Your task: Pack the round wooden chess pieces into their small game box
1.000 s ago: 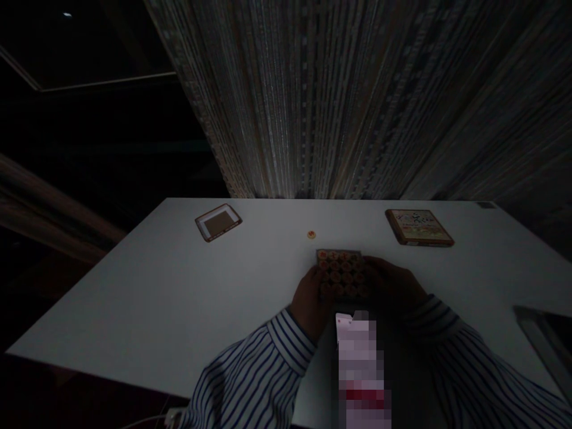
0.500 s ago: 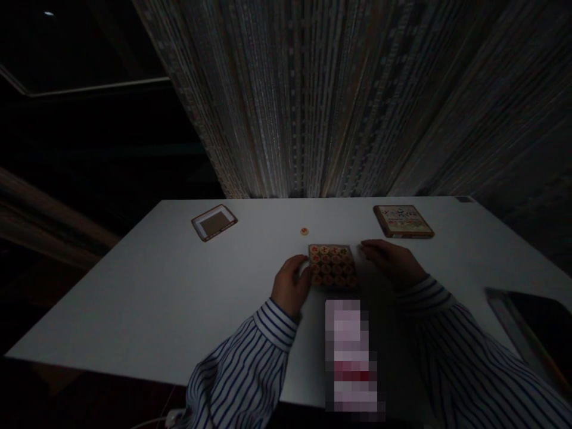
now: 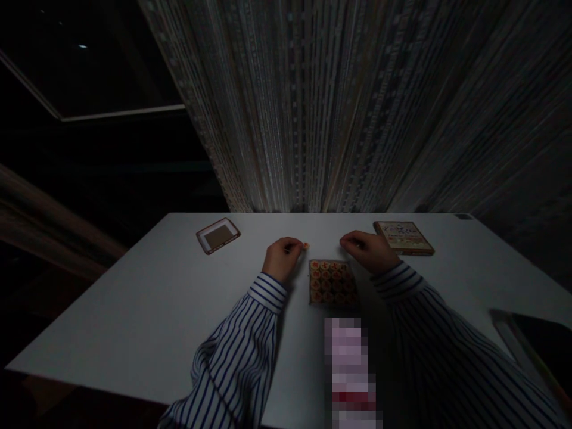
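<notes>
1. One loose round disc (image 3: 306,246) with a reddish mark is on the white table (image 3: 179,310), just beyond the far left corner of the tray of discs (image 3: 334,283), the landmark here.
2. The left hand (image 3: 281,259), beyond the tray's left side, has finger and thumb drawn together at the loose disc's edge; whether they grip it, I cannot tell.
3. The step in hand looks like taking hold of that disc; a lift from here would call for a light, secure pinch.
4. The right hand (image 3: 369,250), beyond the tray's right side, is curled closed, with nothing visible at its fingertips.
5. The tray shows what seem to be sixteen discs, four rows of four, dim at the right.
6. Well to the tray's left, farther back: one shallow, open-topped box part (image 3: 218,236). To its right, farther back: one flat, closed box (image 3: 403,237) with a printed top.
7. Nearer than the tray: one pale, pixelated panel (image 3: 351,363).
</notes>
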